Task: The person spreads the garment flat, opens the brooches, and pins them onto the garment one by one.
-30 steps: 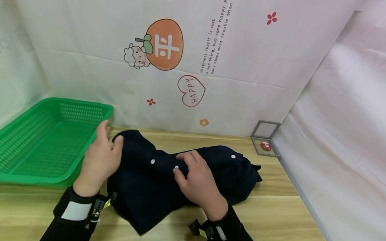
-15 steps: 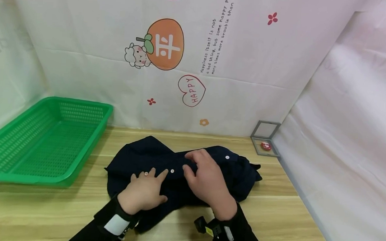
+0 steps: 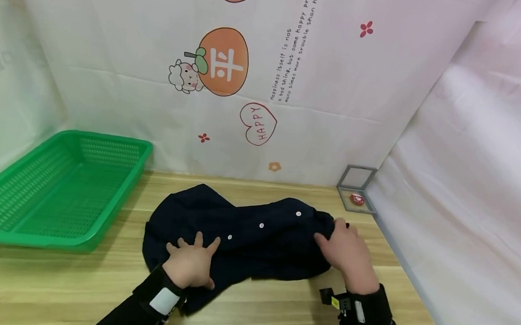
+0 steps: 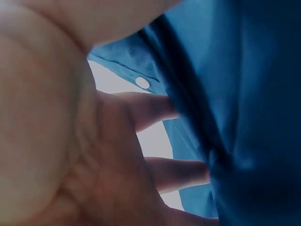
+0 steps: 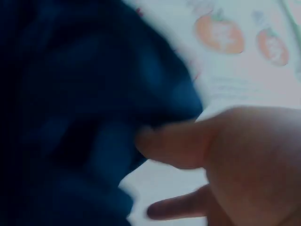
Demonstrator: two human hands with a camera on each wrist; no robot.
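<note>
A dark navy shirt with white buttons lies rumpled and part folded on the table. Spread flat on its left part, my left hand has its fingers apart. The left wrist view shows those fingers straight against the blue cloth, beside one white button. At the shirt's bunched right end is my right hand, thumb and fingers reaching about the edge. Thumb and one finger stand apart in the blurred right wrist view, the thumb at the cloth. Some right fingertips are hidden.
A green perforated basket stands on the left of the wooden table. At the back right corner sits a small grey-framed hinged case with a red item in it. Printed white cloth walls the back and sides.
My left hand came down from beside the basket onto the shirt and shifted slightly lower. My right hand moved right, from the shirt's middle to its right end. The shirt's left part now lies flatter.
</note>
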